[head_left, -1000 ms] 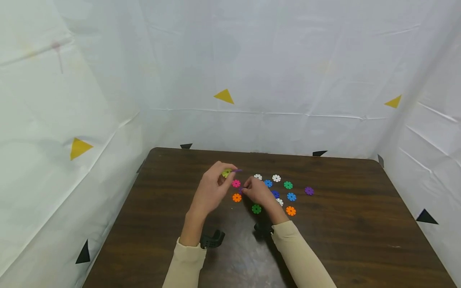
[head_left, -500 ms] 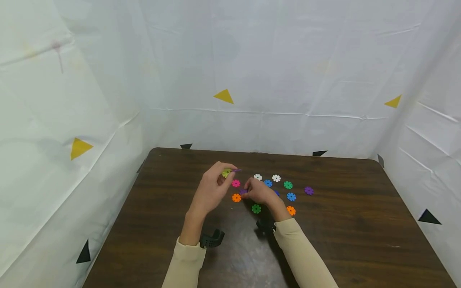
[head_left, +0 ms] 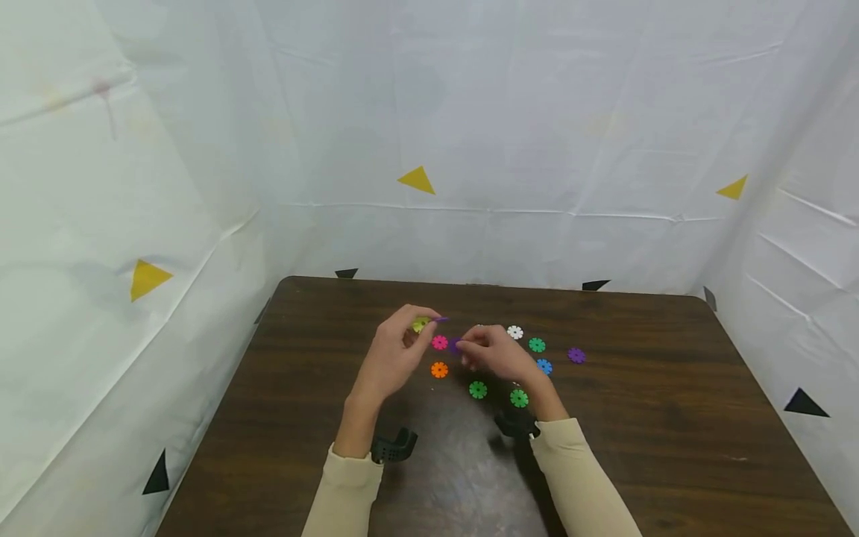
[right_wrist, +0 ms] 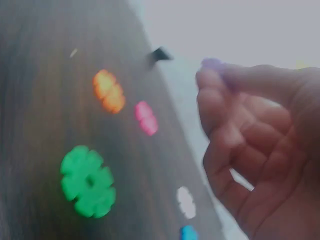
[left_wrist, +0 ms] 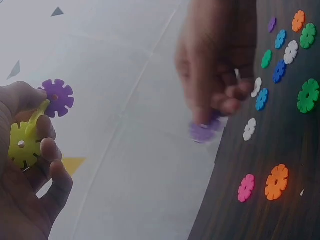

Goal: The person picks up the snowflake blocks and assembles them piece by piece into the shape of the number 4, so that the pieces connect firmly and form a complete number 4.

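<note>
My left hand (head_left: 411,333) is raised over the table and grips a yellow notched disc (head_left: 421,324) with a purple disc (head_left: 441,319) slotted into it. The left wrist view shows the yellow disc (left_wrist: 22,145) and purple disc (left_wrist: 56,97) joined edge to edge. My right hand (head_left: 473,350) pinches a second purple disc (head_left: 455,344) just right of the left hand and off the table. That second purple disc (left_wrist: 202,131) hangs from the right hand's fingertips (left_wrist: 220,102). The right wrist view shows it blurred as a purple disc (right_wrist: 215,64) at the fingertips (right_wrist: 212,85).
Several loose discs lie on the dark wooden table (head_left: 637,418): pink (head_left: 439,342), orange (head_left: 439,369), green (head_left: 478,389), another green (head_left: 519,397), white (head_left: 514,332), teal (head_left: 537,344), blue (head_left: 544,366), purple (head_left: 576,355). White sheeting walls three sides.
My right hand has lifted a purple disc off the table and carried it up and left toward the left hand. The left hand has stayed in place.
</note>
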